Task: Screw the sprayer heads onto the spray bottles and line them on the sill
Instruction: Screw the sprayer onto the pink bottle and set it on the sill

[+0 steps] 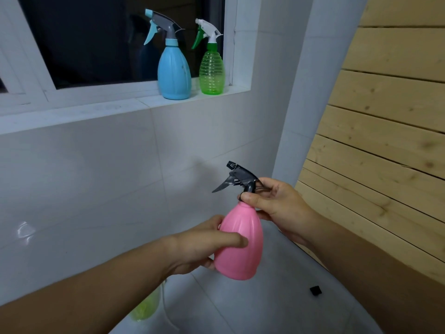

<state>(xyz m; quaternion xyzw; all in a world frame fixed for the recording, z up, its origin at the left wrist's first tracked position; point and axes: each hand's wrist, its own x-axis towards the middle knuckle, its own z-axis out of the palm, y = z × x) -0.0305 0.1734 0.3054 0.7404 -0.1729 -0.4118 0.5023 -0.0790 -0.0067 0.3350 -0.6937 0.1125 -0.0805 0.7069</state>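
Pink bottle (240, 244) showing plain pink, faint vertical ribs. Black sprayer head (242, 176) topping it, trigger looking greyer.
Blue bottle (174, 73) standing near right end of white sill (96, 109), wearing grey sprayer head (166, 24) with light-blue trigger, nozzle, collar.
Green bottle (211, 71) at sill's right end glowing see-through green, ringed with horizontal ridges. White sprayer head (209, 30) carrying green trigger, green collar.
Wall tiles (96, 177) showing white.
Wood planks (385, 116) showing pale yellow, dark knots.

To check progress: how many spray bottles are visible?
4. Blue bottle and green bottle stand on the sill; pink bottle is held by left hand and right hand; a yellow-green bottle is partly hidden behind the left forearm.
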